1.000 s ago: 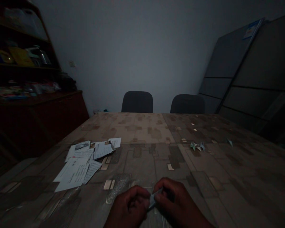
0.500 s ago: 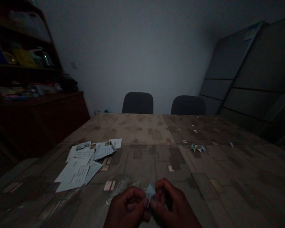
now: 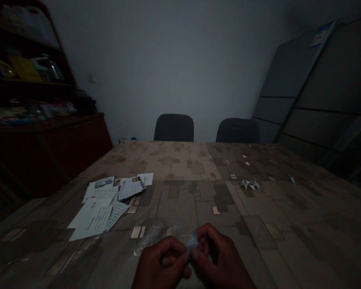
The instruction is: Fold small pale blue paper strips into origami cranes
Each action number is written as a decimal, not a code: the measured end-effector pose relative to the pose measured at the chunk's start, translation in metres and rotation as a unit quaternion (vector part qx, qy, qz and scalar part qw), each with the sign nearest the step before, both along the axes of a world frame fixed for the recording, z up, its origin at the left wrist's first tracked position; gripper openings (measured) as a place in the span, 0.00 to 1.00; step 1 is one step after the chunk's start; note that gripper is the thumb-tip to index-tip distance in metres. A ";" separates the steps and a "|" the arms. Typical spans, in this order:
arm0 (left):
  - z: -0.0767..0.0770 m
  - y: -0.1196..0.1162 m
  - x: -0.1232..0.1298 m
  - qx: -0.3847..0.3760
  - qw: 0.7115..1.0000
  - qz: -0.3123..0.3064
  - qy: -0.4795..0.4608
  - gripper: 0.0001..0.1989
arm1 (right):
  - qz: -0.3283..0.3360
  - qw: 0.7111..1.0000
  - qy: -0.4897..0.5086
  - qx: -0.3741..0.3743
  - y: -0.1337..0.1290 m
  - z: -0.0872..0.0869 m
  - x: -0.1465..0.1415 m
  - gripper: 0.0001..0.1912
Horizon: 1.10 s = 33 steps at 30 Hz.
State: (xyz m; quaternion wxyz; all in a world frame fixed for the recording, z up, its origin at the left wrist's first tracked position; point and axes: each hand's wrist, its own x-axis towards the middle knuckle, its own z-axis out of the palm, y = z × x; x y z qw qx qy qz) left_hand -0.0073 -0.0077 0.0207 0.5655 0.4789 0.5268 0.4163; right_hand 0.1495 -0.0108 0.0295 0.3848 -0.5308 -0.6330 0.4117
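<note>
Between my two hands, close to the near side of the table, is a small pale-blue piece of folded paper (image 3: 192, 242). My left hand (image 3: 164, 260) pinches its lower left part between thumb and curled fingers. From the other side, my right hand (image 3: 217, 257) grips the paper's right edge with thumb and forefinger. The fingertips of both hands nearly meet below the paper and hide part of it. Farther off to the right, several small folded paper pieces (image 3: 250, 184) stand in a cluster, and another folded piece (image 3: 291, 179) lies beyond them.
A loose pile of printed paper sheets and cards (image 3: 93, 216) lies on the left of the patterned tablecloth (image 3: 174, 200). Two dark chairs (image 3: 173, 127) stand at the far edge. A wooden cabinet with shelves (image 3: 75, 138) is on the left, grey panels (image 3: 276, 76) on the right.
The folded paper has tilted and sits a little lower between my fingers, its pointed top leaning right. Both hands stay closed on it. The camera view has shifted slightly.
</note>
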 end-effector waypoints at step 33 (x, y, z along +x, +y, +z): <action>-0.010 0.001 0.000 0.079 0.997 0.017 0.016 0.07 | 0.006 1.000 0.020 0.012 0.004 -0.018 0.007 0.09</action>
